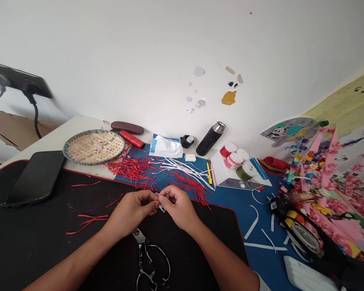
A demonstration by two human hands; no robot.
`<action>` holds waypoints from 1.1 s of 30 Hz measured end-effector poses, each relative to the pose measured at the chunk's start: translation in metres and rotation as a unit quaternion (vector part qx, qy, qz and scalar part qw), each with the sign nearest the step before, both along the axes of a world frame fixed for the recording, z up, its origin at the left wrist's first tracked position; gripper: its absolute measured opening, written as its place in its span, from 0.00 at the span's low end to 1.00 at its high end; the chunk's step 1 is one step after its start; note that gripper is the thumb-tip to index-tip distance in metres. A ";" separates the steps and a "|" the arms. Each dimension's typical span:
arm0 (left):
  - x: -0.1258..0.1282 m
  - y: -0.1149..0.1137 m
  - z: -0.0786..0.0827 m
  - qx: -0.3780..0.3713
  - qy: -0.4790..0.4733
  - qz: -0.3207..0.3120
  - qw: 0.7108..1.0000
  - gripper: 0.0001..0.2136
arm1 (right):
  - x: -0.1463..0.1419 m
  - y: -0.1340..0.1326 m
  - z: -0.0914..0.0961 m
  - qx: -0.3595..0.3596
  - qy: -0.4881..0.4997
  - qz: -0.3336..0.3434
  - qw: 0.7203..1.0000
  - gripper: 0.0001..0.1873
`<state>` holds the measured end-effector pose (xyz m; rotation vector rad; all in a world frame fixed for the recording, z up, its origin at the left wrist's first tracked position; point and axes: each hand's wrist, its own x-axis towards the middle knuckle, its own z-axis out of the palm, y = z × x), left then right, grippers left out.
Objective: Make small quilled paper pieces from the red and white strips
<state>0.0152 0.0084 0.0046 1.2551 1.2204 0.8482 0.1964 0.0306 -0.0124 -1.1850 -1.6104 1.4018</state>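
My left hand (132,210) and my right hand (179,207) meet above the black mat (109,258), fingertips pinched together. Between them is a small white and pink piece (161,208), mostly hidden by the fingers; its kind is not clear. Just below my hands lies a pair of scissors (142,238), handles toward me, blade tips hidden under my left hand. Beyond the fingers are piles of cut red cords (133,169) and white cords (185,169). Several loose red cord pieces (91,220) lie on the mat left of my left hand.
A woven basket (75,147) holding small white and red pieces stands back left, beside a phone (36,178). A red thread spool (132,140), black flask (210,139) and ribbon rolls (233,161) line the wall. Pink paper crafts (336,194) and a tape dispenser (309,238) crowd the right.
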 end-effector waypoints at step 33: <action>-0.002 0.003 -0.006 -0.032 -0.036 -0.004 0.999 0.16 | -0.008 0.001 0.006 -0.100 0.081 -0.006 0.992 0.14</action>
